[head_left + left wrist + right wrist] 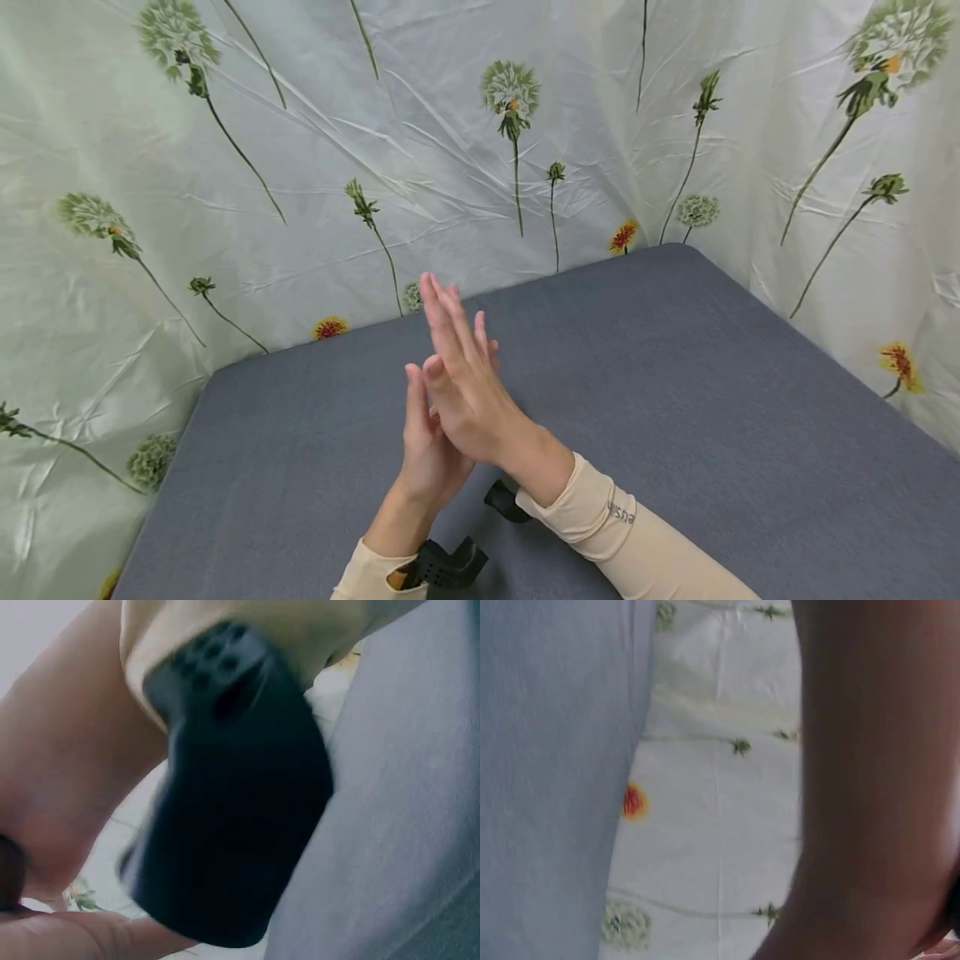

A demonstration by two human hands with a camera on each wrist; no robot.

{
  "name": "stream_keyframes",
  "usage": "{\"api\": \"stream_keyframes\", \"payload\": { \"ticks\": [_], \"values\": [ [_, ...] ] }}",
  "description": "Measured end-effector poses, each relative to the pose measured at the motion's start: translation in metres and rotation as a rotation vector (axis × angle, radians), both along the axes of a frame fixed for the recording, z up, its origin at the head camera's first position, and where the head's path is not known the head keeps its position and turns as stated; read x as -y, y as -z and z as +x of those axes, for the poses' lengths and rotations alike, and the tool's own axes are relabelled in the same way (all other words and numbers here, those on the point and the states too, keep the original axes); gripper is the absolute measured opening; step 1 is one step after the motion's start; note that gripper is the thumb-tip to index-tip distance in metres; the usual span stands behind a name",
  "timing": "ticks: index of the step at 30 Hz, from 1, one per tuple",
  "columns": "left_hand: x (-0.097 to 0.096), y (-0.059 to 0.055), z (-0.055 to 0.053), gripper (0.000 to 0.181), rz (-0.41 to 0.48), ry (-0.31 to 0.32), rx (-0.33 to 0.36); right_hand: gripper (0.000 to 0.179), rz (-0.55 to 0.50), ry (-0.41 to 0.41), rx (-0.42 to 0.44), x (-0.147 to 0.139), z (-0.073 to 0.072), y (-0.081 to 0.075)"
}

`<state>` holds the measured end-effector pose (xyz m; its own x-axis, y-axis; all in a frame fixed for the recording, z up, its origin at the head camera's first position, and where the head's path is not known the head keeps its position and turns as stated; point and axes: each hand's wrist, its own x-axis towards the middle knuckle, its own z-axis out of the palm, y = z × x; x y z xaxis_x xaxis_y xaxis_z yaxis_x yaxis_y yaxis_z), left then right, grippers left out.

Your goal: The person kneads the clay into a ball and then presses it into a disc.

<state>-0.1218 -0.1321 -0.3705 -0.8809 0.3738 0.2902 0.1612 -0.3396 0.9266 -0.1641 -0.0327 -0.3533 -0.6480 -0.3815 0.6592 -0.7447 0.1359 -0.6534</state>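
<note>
Above the table, my two hands meet palm against palm in the head view. The right hand (476, 400) lies nearer the camera, its fingers straight and pointing up and away. Behind it and to its left is the left hand (431, 454), thumb raised; most of its fingers are hidden by the right hand. No object shows between them. In the left wrist view, a bare wrist (67, 750) and a black wrist mount (232, 795) fill much of the picture. The right wrist view has a blurred, bare stretch of arm or hand (877, 765) at its right side.
A grey-blue padded table (675, 400) spreads below the hands. White cloth printed with dandelions (420, 142) hangs along its back and sides. Each wrist carries a black mount, the left one (452, 562) close to the table's near side.
</note>
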Motion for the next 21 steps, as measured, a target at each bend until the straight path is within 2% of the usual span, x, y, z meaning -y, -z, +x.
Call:
{"api": "stream_keyframes", "payload": {
  "ticks": [3,5,9,14,18,21],
  "values": [
    [0.0,-0.006,0.003,0.088,0.0,0.077,0.057,0.095,-0.03,0.017,0.036,-0.008,-0.009,0.0],
    [0.001,-0.013,0.004,0.083,0.029,0.073,0.053,0.095,-0.043,0.026,0.069,-0.009,-0.014,0.003],
    [0.008,-0.026,0.006,0.082,0.075,-0.045,-0.019,0.096,-0.034,0.013,0.112,-0.004,-0.016,0.011],
    [0.023,-0.033,0.005,0.084,0.105,-0.191,-0.121,0.092,0.045,-0.032,0.087,0.013,-0.001,0.019],
    [0.031,-0.032,0.001,0.084,0.099,-0.236,-0.143,0.089,0.09,-0.066,0.042,0.024,0.014,0.019],
    [0.03,-0.027,-0.001,0.087,0.073,-0.239,-0.109,0.089,0.092,-0.077,0.006,0.027,0.02,0.015]
  ]
}}
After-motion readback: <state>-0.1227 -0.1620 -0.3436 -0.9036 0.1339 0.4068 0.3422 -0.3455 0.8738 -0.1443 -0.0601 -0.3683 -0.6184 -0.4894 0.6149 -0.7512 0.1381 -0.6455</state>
